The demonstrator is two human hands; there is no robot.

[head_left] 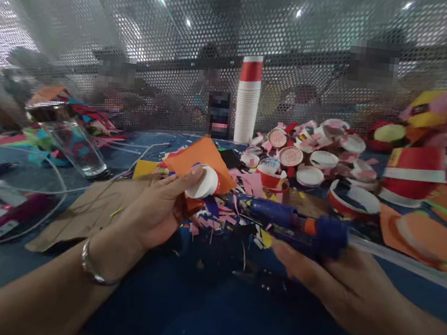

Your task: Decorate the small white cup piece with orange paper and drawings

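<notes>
My left hand (158, 203) pinches a cut-off white and red paper cup piece (204, 182) between thumb and fingers, its round white base turned toward me. A sheet of orange paper (208, 158) shows just behind this piece; whether my fingers also hold it I cannot tell. On the right, my right hand (339, 288) is closed around a dark blue tool with an orange part, which looks like a glue gun (270, 211), pointing left toward the cup piece. Motion blurs this hand and tool. Small paper scraps (217, 220) lie between both hands.
Behind stands a tall stack of paper cups (248, 100) before a perforated metal screen (169, 75). Cut cup pieces (309, 175) are heaped to its right, near a red cup (414, 176). On the left are flattened cardboard (93, 206), a clear glass (78, 145) and a white cable (61, 192).
</notes>
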